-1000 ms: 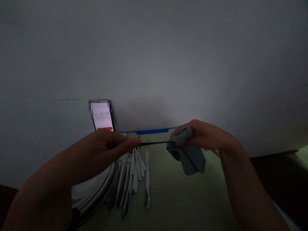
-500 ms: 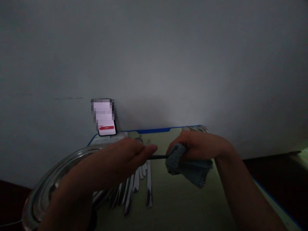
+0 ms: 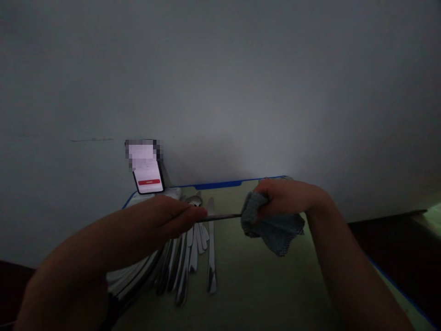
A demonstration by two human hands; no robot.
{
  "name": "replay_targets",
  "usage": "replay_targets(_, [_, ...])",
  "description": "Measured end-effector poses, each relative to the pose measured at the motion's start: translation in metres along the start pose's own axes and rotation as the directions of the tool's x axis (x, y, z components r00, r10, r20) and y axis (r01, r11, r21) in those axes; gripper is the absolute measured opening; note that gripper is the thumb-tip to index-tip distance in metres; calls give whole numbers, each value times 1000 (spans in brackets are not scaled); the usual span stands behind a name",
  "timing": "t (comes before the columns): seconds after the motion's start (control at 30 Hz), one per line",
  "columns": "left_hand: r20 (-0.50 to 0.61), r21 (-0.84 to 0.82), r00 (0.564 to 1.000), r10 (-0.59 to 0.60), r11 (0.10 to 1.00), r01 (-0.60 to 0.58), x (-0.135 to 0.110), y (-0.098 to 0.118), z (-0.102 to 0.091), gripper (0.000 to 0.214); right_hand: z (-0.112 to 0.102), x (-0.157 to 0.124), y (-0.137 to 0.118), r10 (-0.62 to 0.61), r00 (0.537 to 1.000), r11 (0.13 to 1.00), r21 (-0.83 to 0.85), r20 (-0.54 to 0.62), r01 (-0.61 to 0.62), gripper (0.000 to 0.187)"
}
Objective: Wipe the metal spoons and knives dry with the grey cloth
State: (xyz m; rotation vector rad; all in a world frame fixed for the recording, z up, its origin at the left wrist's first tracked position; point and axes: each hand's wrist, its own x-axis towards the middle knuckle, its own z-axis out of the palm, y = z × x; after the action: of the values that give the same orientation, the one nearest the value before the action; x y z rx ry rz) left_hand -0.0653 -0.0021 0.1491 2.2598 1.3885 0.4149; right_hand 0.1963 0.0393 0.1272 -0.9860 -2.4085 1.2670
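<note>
Compared with half a second back, my hands have drawn apart and risen a little, so more of the cutlery piece point(image 3: 222, 217) shows between them. The steel plates point(image 3: 134, 276) at near left, plainly seen then, are now mostly covered by my left forearm.

The light is dim. Both ends of the cutlery piece are hidden, so I cannot tell knife, fork or spoon.

My left hand point(image 3: 165, 218) pinches one end with fingers pressed together. My right hand point(image 3: 285, 197) curls around the checked cloth point(image 3: 275, 227) bunched over the other end. The piece hangs level above the table knives point(image 3: 193, 257) on the green mat point(image 3: 262, 285). A phone point(image 3: 148, 174) leans against the far wall.
</note>
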Motion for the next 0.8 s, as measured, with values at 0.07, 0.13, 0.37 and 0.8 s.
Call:
replay_targets(0.07, [88, -12, 996, 10, 1000, -9, 0, -5, -3, 38, -6, -5, 6, 15, 997, 999, 35, -78, -12, 12])
replay_targets(0.13, [139, -46, 990, 18, 999, -12, 2, -10, -5, 38, -10, -7, 9, 32, 982, 994, 107, -188, -12, 11])
replay_targets(0.37, [-36, -58, 998, 50, 997, -52, 19, 4, 4, 46, 0, 29, 8, 136, 367, 794, 323, -920, 515, 19])
replay_targets(0.8, [-188, 211, 956, 223, 960, -183, 41, 31, 43, 41, 47, 71, -3, 424, 445, 296, 585, -789, 755, 26])
